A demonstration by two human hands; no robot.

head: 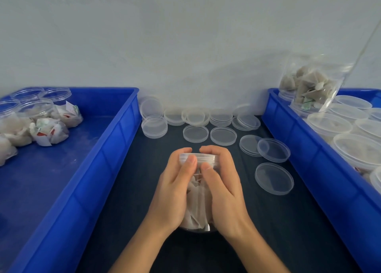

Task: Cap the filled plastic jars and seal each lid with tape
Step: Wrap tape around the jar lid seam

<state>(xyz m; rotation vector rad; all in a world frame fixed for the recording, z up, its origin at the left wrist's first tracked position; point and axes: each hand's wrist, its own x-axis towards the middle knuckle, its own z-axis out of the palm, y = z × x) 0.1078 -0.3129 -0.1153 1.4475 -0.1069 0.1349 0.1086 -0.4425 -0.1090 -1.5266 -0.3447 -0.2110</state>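
I hold the jar (198,198) between both hands over the dark mat (268,221), midway between the two blue bins, tilted so its mouth points away from me. It is packed with tea bags (196,202). The lid (203,159) appears to sit on the threaded neck; I judge the step in hand to be seating or tightening it, though I cannot tell how far it is screwed on. To do this well, I should keep the lid square to the neck, steady the body with one hand, turn the rim with the other, and check that no tea-bag string or tag is caught under the rim before taping. My left hand (175,190) wraps the left side of the jar, fingers curled over the lid edge, thumb lying across the near wall. My right hand (223,190) mirrors it on the right side, fingers curled over the rim, thumb pressed beside the left thumb. Both hands grip the jar. Spare lids (223,136) lie on the mat beyond. No tape is visible.
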